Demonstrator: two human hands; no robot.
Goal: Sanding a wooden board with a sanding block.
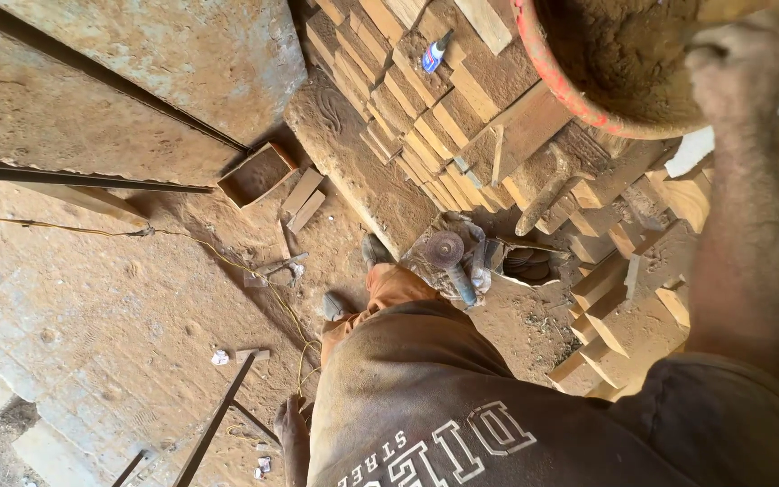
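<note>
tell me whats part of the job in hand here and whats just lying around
In hand: right hand gripping the red-rimmed basin of brown sawdust-like fill.

Lying about: angle grinder, small wooden box, stacked wood blocks, glue tube, yellow cord.

Right hand (pixel 739 63) raised, gripping rim of red basin (pixel 559 77) full of sawdust, above stacked wood blocks (pixel 426 117), angle grinder (pixel 451 257) by feet, small wooden box (pixel 256 173) and yellow cord (pixel 65 225) on dusty floor.
</note>
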